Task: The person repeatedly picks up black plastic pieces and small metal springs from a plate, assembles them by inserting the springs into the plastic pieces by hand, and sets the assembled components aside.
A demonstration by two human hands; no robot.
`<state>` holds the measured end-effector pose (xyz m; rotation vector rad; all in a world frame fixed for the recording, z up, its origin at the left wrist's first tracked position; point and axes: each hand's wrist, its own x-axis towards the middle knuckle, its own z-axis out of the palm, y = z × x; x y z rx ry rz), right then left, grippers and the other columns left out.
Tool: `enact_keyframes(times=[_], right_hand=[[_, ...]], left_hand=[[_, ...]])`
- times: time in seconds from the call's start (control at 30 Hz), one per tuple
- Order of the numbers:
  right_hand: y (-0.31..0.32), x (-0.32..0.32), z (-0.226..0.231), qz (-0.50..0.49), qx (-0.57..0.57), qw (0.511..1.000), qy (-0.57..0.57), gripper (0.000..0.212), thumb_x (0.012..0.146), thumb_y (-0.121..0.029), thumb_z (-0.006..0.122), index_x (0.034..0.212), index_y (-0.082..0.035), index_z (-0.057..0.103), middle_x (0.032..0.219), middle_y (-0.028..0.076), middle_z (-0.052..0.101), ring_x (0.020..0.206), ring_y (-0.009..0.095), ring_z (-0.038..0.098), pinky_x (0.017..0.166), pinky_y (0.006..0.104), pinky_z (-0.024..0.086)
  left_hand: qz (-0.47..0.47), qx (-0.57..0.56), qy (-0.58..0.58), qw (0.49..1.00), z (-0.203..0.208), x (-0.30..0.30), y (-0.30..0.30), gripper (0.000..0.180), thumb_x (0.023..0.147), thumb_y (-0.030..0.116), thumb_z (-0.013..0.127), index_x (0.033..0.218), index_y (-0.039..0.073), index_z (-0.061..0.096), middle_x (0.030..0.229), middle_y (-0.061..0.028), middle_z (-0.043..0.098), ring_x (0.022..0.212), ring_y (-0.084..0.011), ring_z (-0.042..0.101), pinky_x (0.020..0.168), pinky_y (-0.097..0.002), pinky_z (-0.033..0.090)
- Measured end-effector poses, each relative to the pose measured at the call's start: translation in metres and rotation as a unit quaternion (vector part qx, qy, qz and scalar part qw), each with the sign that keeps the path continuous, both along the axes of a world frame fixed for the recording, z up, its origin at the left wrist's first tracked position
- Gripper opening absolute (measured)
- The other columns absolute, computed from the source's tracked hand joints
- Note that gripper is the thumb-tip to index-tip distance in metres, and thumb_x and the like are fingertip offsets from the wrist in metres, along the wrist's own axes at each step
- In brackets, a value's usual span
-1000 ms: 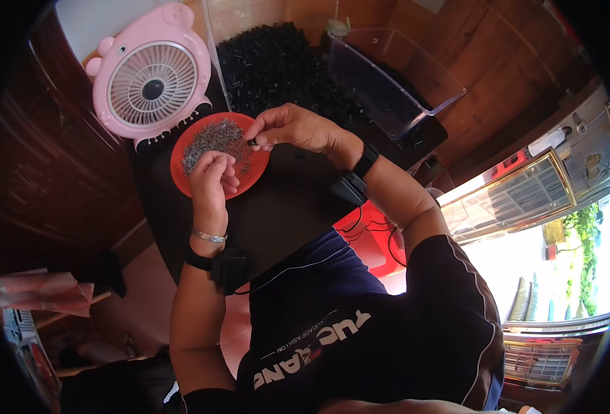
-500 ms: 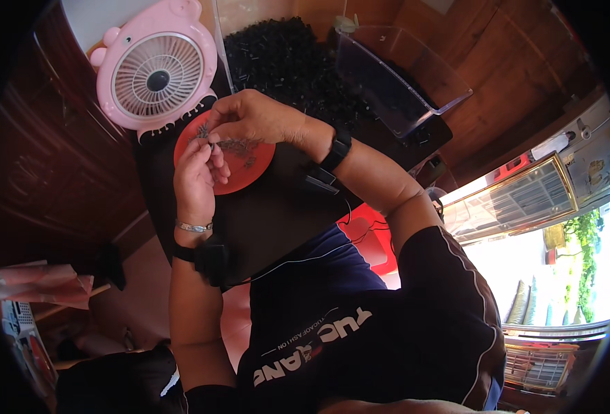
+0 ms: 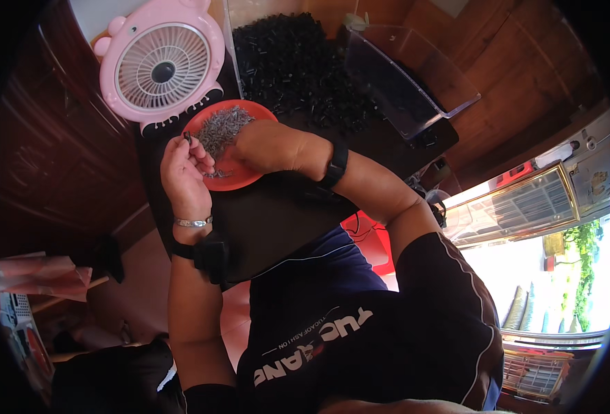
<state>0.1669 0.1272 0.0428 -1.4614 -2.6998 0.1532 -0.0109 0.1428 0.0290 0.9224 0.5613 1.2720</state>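
A red round plate [image 3: 239, 181] holds a heap of small grey metal pins or screws [image 3: 223, 130]. My left hand [image 3: 184, 172] is at the plate's left edge, palm partly up, pinching a small black part [image 3: 187, 137] between thumb and forefinger. Its other fingers curl loosely over the plate's rim. My right hand [image 3: 269, 146] reaches over the right side of the plate, fingers pointing down at the grey pieces. The back of the hand hides its fingertips, so whether they grip a piece cannot be seen.
Behind the plate lies a large pile of small black parts [image 3: 298, 69]. A clear plastic bin [image 3: 415, 83] stands on its right, and a pink fan [image 3: 163, 69] at the back left. The dark table [image 3: 270, 224] extends toward my lap. I wear a black band [image 3: 335, 164] on each wrist.
My right hand has left my left hand's fingertips and moved right and down to the grey pieces. The left hand has shifted slightly left, still pinching the black part.
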Motion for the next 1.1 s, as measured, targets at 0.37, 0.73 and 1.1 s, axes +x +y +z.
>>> enact_keyframes(times=[0.37,0.73,1.1], right_hand=[[0.006,0.004,-0.010,0.047,0.027,0.997,0.055,0.018,0.072,-0.011,0.056,0.086,-0.006,0.066,0.079,0.015,0.064,0.079,0.035,0.062,0.067,0.0434,0.049],[0.012,0.020,0.003,-0.062,-0.144,0.785,0.600,0.015,0.085,-0.008,0.056,0.098,-0.001,0.061,0.084,0.004,0.062,0.073,0.011,0.057,0.066,0.0246,0.047],[0.002,0.013,0.007,-0.037,-0.237,0.702,0.670,0.012,0.084,-0.007,0.064,0.095,-0.001,0.063,0.083,0.001,0.064,0.074,0.007,0.059,0.071,0.0205,0.048]], left_hand=[[-0.011,-0.015,0.018,1.000,-0.003,0.005,-0.003,0.014,0.087,0.020,0.048,0.083,0.007,0.050,0.070,-0.0017,0.050,0.059,-0.0136,0.050,0.054,-0.0250,0.037],[-0.062,-0.011,0.064,0.996,0.003,0.016,-0.016,0.017,0.090,0.020,0.046,0.088,0.005,0.052,0.071,-0.0020,0.051,0.059,-0.0121,0.050,0.052,-0.0224,0.037],[-0.086,0.012,0.089,0.992,-0.001,0.023,-0.021,0.015,0.092,0.018,0.046,0.088,0.006,0.052,0.073,-0.0004,0.053,0.059,-0.0091,0.051,0.052,-0.0201,0.038]])
